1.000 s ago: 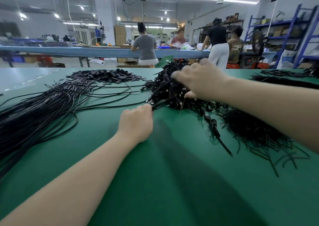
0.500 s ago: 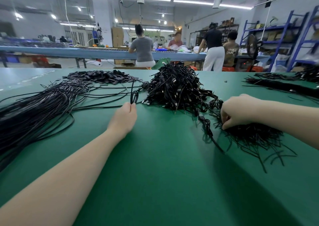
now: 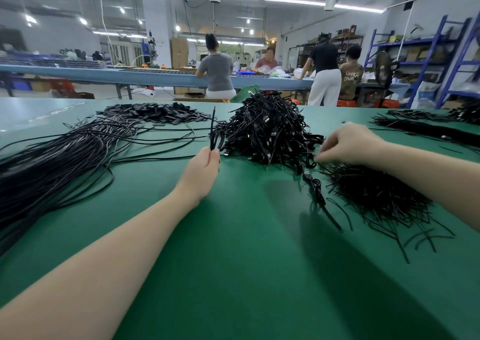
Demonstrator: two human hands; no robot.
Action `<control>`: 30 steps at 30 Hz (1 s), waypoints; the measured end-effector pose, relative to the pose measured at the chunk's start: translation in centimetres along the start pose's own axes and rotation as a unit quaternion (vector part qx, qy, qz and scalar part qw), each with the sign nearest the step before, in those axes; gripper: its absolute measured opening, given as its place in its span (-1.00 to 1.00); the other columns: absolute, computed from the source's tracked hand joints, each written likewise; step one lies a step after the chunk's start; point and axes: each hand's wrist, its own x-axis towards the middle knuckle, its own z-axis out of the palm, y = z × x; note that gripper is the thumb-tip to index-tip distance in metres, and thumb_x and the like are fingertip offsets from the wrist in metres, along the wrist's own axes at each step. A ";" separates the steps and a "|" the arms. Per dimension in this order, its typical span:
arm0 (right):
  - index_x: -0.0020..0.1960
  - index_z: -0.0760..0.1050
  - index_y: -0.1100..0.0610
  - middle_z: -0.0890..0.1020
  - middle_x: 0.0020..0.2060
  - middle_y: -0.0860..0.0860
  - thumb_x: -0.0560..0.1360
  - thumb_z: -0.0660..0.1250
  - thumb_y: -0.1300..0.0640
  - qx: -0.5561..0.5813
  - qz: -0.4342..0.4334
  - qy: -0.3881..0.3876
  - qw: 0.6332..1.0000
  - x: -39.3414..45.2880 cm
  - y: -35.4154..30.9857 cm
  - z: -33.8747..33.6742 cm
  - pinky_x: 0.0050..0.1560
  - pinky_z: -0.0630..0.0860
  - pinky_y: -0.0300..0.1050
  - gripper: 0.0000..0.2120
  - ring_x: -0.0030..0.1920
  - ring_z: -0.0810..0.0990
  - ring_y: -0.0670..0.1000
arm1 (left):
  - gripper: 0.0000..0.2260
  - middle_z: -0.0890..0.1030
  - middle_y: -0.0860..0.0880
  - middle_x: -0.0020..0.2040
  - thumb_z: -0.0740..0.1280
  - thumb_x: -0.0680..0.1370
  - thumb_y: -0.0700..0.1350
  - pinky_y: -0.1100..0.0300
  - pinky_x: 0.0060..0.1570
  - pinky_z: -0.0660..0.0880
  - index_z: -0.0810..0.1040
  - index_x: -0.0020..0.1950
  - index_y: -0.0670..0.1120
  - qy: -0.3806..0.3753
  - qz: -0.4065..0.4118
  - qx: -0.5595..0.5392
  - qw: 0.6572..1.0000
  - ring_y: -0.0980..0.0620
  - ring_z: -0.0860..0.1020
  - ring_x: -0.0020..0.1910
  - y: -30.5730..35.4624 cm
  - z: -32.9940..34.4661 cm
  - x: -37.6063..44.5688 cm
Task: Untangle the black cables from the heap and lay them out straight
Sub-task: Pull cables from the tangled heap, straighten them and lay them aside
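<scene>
Item 1. Counter (image 3: pixel 233 274): green surface, bare in the near middle, carrying all the stock below.

Item 2. Heap (image 3: pixel 267 129): black cables in a tangled mound, centre of the counter, far side of both hands. Connector ends show here and there among the loops.

Item 3. Straightened cables (image 3: pixel 59 158): a long sheaf at the left, strands running roughly parallel toward the near left corner, a few loose ones curving out toward the heap.

Item 4. Short black pieces (image 3: pixel 155 112): a flat scatter behind the sheaf, well apart from the hands.

Item 5. Cable ends (image 3: pixel 381 196): a bristly spread at the right, just beside the heap, tips fanned toward the near edge.

Item 6. Left hand (image 3: pixel 205 168): grip pressed together on a folded cable (image 3: pixel 213 132), which stands upright from the fingers at the heap's left edge, one tip pointing up.

Item 7. Right hand (image 3: pixel 348 145): fingers curled down, fingertips pinched at strands where heap meets cable ends; which strand is held cannot be told.

Step in hand, as judged: one cable is being drawn clear of the heap, the right hand freeing or steadying the tangle.

Next move, as judged: the folded cable needs pulling fully free, opening out of its fold, then carrying left onto the sheaf. A slow pull is called for, as neighbouring loops may drag along.
</scene>
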 end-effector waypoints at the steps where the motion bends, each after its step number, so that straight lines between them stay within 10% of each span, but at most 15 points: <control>1: -0.24 0.64 -0.01 0.62 -0.46 -0.14 0.38 0.50 0.03 0.081 -0.016 0.044 0.996 0.0 -0.6 0.1 -0.37 0.44 -0.34 -0.92 -0.39 0.55 -0.17 | -0.73 0.35 0.01 -0.31 0.06 0.67 -0.03 0.10 -0.25 0.29 0.32 -0.20 -0.06 -0.010 -0.009 -0.019 1.000 0.01 0.29 -0.30 0.0 0.0 0.0; 6: -0.15 0.61 0.04 0.70 -0.32 -0.04 0.41 0.50 0.14 0.384 -0.085 0.088 0.915 -0.4 -6.7 3.1 -0.31 0.59 -0.23 -0.92 -0.28 0.69 -0.07 | -0.73 0.27 0.06 -0.39 0.06 0.68 -0.11 0.37 -0.53 0.18 0.32 -0.21 -0.07 -0.041 -0.044 -0.109 0.992 0.18 0.24 -0.47 0.4 0.1 -0.1; 17: -0.18 0.63 0.06 0.67 -0.31 -0.11 0.40 0.45 0.19 0.349 -0.172 0.191 0.901 -0.8 -12.2 10.2 -0.11 0.59 -0.11 -0.96 -0.26 0.63 -0.15 | -0.83 0.53 -0.22 -0.12 0.11 0.65 -0.10 -0.08 -0.10 0.43 0.38 -0.03 -0.17 -0.079 0.073 0.188 0.976 -0.18 0.47 -0.18 -0.1 0.4 -0.4; 21: -0.16 0.63 0.05 0.67 -0.29 -0.12 0.40 0.44 0.18 0.324 -0.190 0.182 0.909 -1.2 -12.4 10.0 -0.11 0.57 -0.13 -0.95 -0.26 0.62 -0.17 | -0.68 0.52 -0.23 0.22 0.07 0.65 -0.12 -0.04 0.16 0.44 0.37 0.33 -0.25 -0.102 0.071 0.349 0.929 -0.19 0.50 0.18 -0.1 0.8 -0.3; 25: -0.13 0.61 0.03 0.66 -0.26 -0.11 0.45 0.41 0.14 0.292 -0.188 0.155 0.925 -1.4 -12.6 9.1 -0.06 0.56 -0.08 -0.97 -0.21 0.62 -0.11 | -0.72 0.59 -0.17 0.07 0.05 0.65 -0.07 0.07 -0.22 0.38 0.35 0.31 -0.14 -0.032 0.088 0.460 0.883 -0.22 0.59 0.00 0.6 1.1 -0.9; 30: -0.09 0.61 -0.07 0.64 -0.19 -0.15 0.48 0.37 -0.01 0.033 -0.221 0.099 0.970 -0.7 -11.5 5.7 0.00 0.51 -0.07 -0.94 -0.09 0.59 -0.06 | -0.72 0.63 -0.04 0.00 0.01 0.66 0.06 0.12 -0.18 0.17 0.39 0.14 -0.08 -0.017 0.198 0.616 0.762 -0.11 0.61 -0.04 1.3 0.7 -1.0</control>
